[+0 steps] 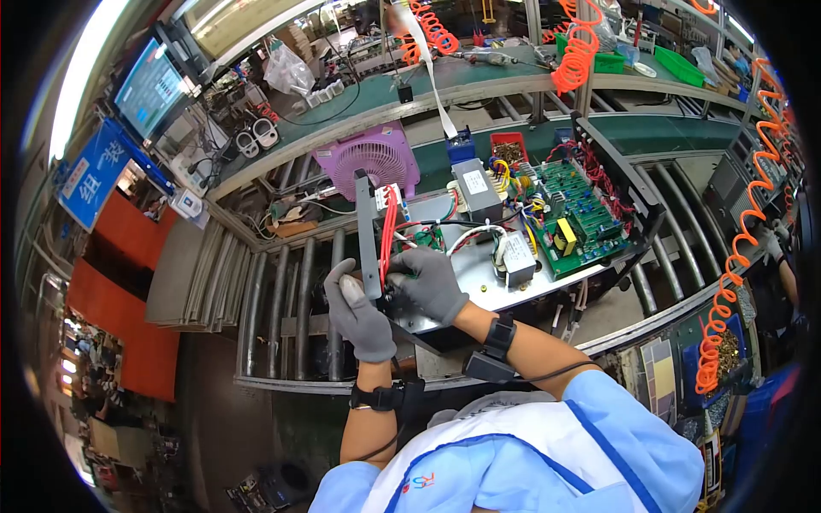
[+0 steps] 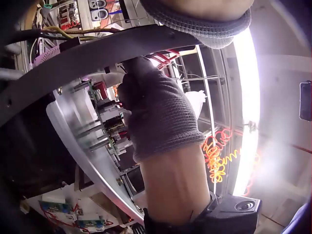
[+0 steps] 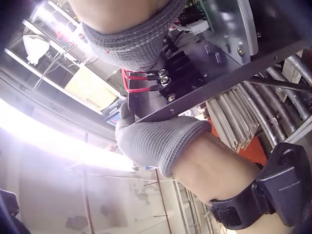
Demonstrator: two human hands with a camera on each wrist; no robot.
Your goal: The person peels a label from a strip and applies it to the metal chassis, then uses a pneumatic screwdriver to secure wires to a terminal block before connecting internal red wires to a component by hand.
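My left hand (image 1: 359,323), in a grey knit glove, grips the upright black metal panel (image 1: 367,235) from its outer side, its fingers at the panel's edge. On the inner side, my gloved right hand (image 1: 430,286) has its fingertips down by the red wires (image 1: 389,229); the panel and the hand hide what they hold. In the right wrist view a black terminal block (image 3: 181,73) with screws sits against the panel, red wires running to it. The open metal chassis (image 1: 462,301) carries transformers (image 1: 476,190) and a green circuit board (image 1: 575,209).
The chassis rests on a roller conveyor (image 1: 304,295). A purple fan (image 1: 368,161) stands behind it, with a blue bin (image 1: 460,147) and a red bin of small parts (image 1: 509,144) alongside. An orange coiled hose (image 1: 734,256) hangs at right. Flat boards (image 1: 198,278) are stacked at left.
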